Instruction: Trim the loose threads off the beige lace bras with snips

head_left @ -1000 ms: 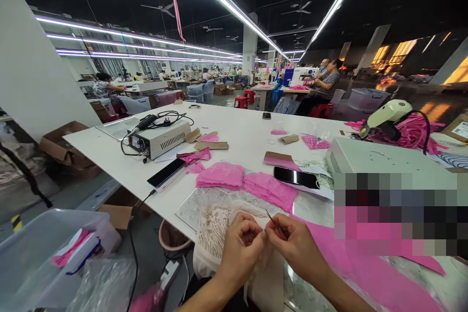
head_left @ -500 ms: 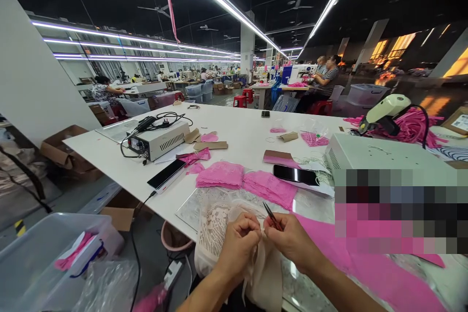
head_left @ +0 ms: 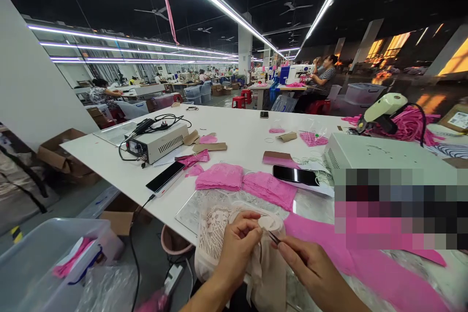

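A beige garment with a lace panel lies over the table's near edge, its cloth hanging toward me. My left hand is closed in a pinch on the garment's edge, where a narrow strip of cloth hangs below the fingers. Dark pointed tweezers are held between the thumb and fingers of my right hand. Their tips point up and left, close to the left fingertips and over the beige cloth. Whether the tips touch the cloth I cannot tell.
Stacked pink lace pieces lie beyond the garment, with a black phone behind right. A grey box with cables stands left; a larger pale machine stands right. Pink fabric spreads rightward. A plastic bin is lower left.
My right hand has turned and lowered slightly, moving right. The tweezers have swung from upright to pointing at my left fingertips. My left hand keeps its pinch.
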`<state>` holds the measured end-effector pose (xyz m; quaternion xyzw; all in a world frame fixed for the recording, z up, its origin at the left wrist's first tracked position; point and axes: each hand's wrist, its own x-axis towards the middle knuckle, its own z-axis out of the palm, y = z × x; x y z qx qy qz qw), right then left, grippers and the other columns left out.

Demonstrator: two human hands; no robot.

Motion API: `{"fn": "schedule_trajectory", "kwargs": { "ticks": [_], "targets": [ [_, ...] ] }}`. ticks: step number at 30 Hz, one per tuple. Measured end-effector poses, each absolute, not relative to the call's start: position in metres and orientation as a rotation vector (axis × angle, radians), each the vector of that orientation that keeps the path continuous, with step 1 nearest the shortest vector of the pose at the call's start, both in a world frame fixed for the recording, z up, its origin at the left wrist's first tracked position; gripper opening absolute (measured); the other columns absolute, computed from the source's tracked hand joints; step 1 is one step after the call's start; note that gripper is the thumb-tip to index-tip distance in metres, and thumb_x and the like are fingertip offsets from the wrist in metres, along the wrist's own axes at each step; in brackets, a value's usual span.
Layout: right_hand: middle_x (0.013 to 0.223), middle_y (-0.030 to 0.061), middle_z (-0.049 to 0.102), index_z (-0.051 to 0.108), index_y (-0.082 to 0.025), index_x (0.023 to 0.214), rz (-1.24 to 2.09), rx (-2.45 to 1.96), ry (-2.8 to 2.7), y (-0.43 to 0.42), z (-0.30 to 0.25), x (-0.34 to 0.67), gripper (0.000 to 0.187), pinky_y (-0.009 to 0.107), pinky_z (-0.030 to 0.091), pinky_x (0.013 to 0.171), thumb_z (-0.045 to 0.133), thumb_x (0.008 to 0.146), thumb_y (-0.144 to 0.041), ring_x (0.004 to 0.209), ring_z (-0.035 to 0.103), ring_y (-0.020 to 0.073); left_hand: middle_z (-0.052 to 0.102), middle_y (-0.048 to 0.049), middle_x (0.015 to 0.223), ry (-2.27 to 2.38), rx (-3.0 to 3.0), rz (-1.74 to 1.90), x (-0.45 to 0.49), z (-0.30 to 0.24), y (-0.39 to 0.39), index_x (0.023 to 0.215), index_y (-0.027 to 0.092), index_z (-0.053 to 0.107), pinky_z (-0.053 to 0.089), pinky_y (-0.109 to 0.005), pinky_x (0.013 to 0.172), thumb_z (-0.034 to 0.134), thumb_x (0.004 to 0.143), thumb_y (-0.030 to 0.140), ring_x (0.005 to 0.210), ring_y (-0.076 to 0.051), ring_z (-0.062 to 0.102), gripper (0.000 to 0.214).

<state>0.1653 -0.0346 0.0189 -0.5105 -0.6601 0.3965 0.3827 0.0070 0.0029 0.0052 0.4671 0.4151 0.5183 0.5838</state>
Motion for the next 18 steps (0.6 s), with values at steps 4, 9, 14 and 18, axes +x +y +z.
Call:
{"fn": "schedule_trajectory", "kwargs": {
  "ticks": [4, 9, 14, 18],
  "targets": [
    [0.061, -0.0011, 0.054, 0.058, -0.019, 0.075, 0.861, -1.312, -1.849, -0.0397, 0.0161, 0.1605, 0.034, 0.024, 0.037, 0.052, 0.037, 0.091, -0.040, 0.055, 0.047, 0.0149, 0.064, -0.0082, 0.097, 0.949, 1.106, 1.209, 0.0081, 0.0047, 0.0022, 0.059, 0.016, 0.068, 0.036, -0.032, 0.088, 0.065, 0.069, 0.020, 0.099, -0.024, 0.055, 0.011],
    [0.060, -0.0009, 0.054, 0.057, -0.019, 0.070, 0.761, -1.370, -1.901, -0.0356, 0.0118, 0.1619, 0.039, 0.024, 0.038, 0.052, 0.033, 0.092, -0.041, 0.055, 0.047, 0.0149, 0.068, -0.0083, 0.090, 0.964, 1.110, 1.214, 0.0084, 0.0042, 0.0016, 0.061, 0.016, 0.069, 0.040, -0.031, 0.083, 0.067, 0.068, 0.022, 0.091, -0.023, 0.058, 0.010],
    [0.056, -0.0027, 0.050, 0.055, -0.019, 0.068, 0.752, -1.384, -1.913, -0.0331, 0.0116, 0.1632, 0.038, 0.024, 0.033, 0.050, 0.034, 0.092, -0.040, 0.051, 0.042, 0.0134, 0.068, -0.0068, 0.081, 0.955, 1.111, 1.238, 0.0090, 0.0027, 0.0030, 0.062, 0.015, 0.070, 0.042, -0.028, 0.077, 0.069, 0.067, 0.023, 0.082, -0.021, 0.059, 0.009],
    [0.053, -0.0039, 0.043, 0.052, -0.019, 0.064, 0.812, -1.391, -1.930, -0.0315, 0.0169, 0.1641, 0.038, 0.025, 0.029, 0.050, 0.035, 0.091, -0.040, 0.051, 0.037, 0.0132, 0.067, -0.0062, 0.079, 0.958, 1.121, 1.233, 0.0099, 0.0031, 0.0027, 0.062, 0.015, 0.071, 0.043, -0.027, 0.074, 0.069, 0.067, 0.024, 0.079, -0.019, 0.059, 0.010]
  ]
}}
